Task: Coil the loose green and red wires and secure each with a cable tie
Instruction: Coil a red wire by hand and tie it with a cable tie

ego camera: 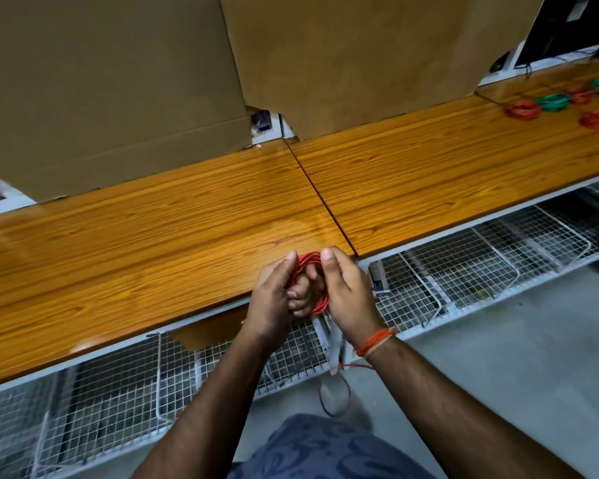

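The red wire coil (pixel 308 281) was held upright between the left hand (pixel 270 302) and right hand (pixel 348 295) above the surface (pixel 153 243) edge, fingers curled around it, its loose tail (pixel 336 395) hanging below toward the floor.

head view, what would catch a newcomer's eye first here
First the red wire coil, held between the left hand and right hand at the near edge of the wooden table. Next the finished red and green coils lying far right on the table. A loose red strand hangs toward the floor.
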A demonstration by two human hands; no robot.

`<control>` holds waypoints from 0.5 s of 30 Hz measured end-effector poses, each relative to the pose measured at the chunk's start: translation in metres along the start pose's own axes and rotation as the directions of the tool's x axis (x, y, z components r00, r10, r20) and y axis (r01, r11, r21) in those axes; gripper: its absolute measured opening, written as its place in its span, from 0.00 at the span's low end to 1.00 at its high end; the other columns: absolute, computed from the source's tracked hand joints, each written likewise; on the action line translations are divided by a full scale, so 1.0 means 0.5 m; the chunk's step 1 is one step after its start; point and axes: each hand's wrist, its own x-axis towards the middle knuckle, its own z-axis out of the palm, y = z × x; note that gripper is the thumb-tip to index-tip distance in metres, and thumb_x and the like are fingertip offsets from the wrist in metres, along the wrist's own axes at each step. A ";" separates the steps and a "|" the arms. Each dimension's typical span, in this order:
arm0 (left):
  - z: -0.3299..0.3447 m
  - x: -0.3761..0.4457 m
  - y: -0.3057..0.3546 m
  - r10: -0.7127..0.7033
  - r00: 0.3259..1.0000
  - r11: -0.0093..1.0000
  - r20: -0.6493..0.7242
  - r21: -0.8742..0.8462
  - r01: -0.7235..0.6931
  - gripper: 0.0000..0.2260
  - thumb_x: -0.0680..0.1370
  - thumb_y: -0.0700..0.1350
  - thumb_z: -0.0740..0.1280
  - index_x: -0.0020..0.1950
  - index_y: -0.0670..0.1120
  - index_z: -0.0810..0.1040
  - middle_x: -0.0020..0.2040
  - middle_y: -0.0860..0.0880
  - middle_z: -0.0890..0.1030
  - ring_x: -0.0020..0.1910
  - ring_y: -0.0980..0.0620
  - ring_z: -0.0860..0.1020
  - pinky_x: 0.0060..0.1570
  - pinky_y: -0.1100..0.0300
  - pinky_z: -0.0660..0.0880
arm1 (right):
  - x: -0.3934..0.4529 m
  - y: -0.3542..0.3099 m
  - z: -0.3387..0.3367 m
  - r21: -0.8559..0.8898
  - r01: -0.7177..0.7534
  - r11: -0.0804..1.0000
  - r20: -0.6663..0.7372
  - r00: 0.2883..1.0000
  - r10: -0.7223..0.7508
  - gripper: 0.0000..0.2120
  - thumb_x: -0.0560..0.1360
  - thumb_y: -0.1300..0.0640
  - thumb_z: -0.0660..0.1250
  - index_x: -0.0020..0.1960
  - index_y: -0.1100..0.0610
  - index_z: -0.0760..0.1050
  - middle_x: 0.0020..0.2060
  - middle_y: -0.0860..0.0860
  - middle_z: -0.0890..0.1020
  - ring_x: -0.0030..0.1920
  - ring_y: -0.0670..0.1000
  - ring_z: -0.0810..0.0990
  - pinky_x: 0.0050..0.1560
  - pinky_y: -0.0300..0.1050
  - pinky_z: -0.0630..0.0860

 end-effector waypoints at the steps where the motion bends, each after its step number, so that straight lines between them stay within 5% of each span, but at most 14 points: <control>1: -0.001 0.002 -0.001 0.026 1.000 0.997 -0.011 0.066 -0.025 0.17 0.85 0.51 0.58 0.45 0.39 0.74 0.25 0.54 0.62 0.21 0.59 0.58 0.22 0.67 0.57 | 0.004 0.000 0.004 -0.015 0.002 1.000 -0.026 1.000 -0.003 0.17 0.86 0.46 0.55 0.40 0.44 0.73 0.30 0.43 0.76 0.32 0.42 0.72 0.34 0.47 0.70; 4: -0.006 0.004 0.009 0.094 0.995 0.955 -0.040 0.285 -0.079 0.13 0.85 0.52 0.62 0.46 0.44 0.72 0.29 0.53 0.65 0.25 0.57 0.63 0.25 0.64 0.62 | 0.019 0.005 0.014 -0.051 0.012 0.999 -0.057 0.998 -0.014 0.19 0.85 0.41 0.54 0.43 0.50 0.73 0.32 0.51 0.79 0.33 0.53 0.77 0.34 0.57 0.76; 6: -0.012 0.009 0.018 0.088 0.996 0.946 -0.021 0.314 -0.076 0.12 0.85 0.51 0.60 0.47 0.45 0.70 0.31 0.53 0.66 0.26 0.57 0.63 0.27 0.64 0.64 | 0.027 0.001 0.018 -0.098 0.023 0.995 -0.083 0.996 -0.031 0.19 0.85 0.43 0.54 0.41 0.51 0.71 0.30 0.50 0.75 0.31 0.51 0.74 0.33 0.58 0.74; 11: -0.033 0.033 0.044 -0.011 0.997 0.986 0.082 0.166 -0.002 0.14 0.87 0.49 0.55 0.48 0.42 0.72 0.30 0.53 0.65 0.26 0.58 0.61 0.27 0.65 0.63 | 0.058 -0.013 0.041 -0.162 0.040 0.986 -0.238 0.968 -0.079 0.24 0.84 0.42 0.53 0.38 0.56 0.72 0.28 0.50 0.75 0.30 0.53 0.75 0.33 0.57 0.73; 15: -0.054 0.073 0.064 -0.079 0.977 0.988 0.199 -0.115 0.103 0.14 0.86 0.48 0.56 0.46 0.41 0.73 0.27 0.54 0.64 0.22 0.61 0.61 0.23 0.67 0.61 | 0.095 -0.032 0.070 -0.072 -0.043 0.996 -0.317 0.948 0.018 0.29 0.81 0.37 0.53 0.36 0.61 0.70 0.26 0.54 0.73 0.29 0.50 0.69 0.33 0.60 0.71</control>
